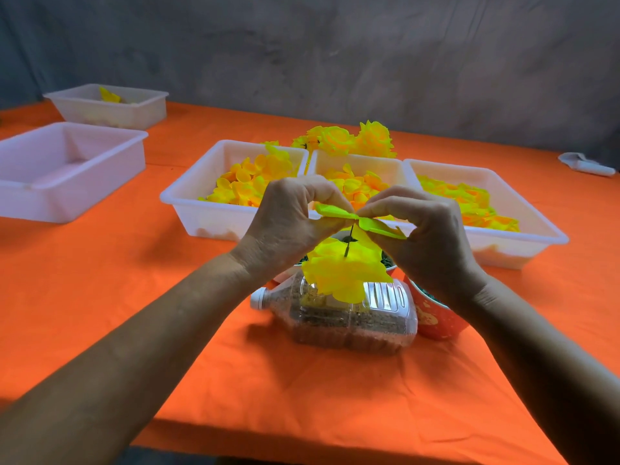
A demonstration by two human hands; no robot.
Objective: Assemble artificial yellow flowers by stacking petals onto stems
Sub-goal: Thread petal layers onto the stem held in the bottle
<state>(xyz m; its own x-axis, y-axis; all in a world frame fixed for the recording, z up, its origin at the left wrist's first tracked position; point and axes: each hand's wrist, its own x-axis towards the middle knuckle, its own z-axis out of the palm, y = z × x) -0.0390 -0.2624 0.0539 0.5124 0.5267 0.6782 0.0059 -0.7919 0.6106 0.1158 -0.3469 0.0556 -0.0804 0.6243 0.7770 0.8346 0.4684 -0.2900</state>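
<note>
Holding green leaf piece (359, 220) flat atop dark stem (349, 239), left hand (288, 223) and right hand (422, 229) pinch opposite ends. Stem axis near-vertical, yellow petal stack (342, 270) directly below grips, above bottle (339, 317) on desk (134, 263). Likely next: slide leaf down.

White plastic trays: five, three (214, 209) (359, 162) (523, 226) in a row at the table's middle and two (60, 182) (110, 109) near its left edge. Red cups: two (436, 317) (285, 275). Clear plastic bottle (339, 317): one. Hands: two (285, 226) (429, 236). Finished yellow flowers (349, 139): one cluster, not countable.
</note>
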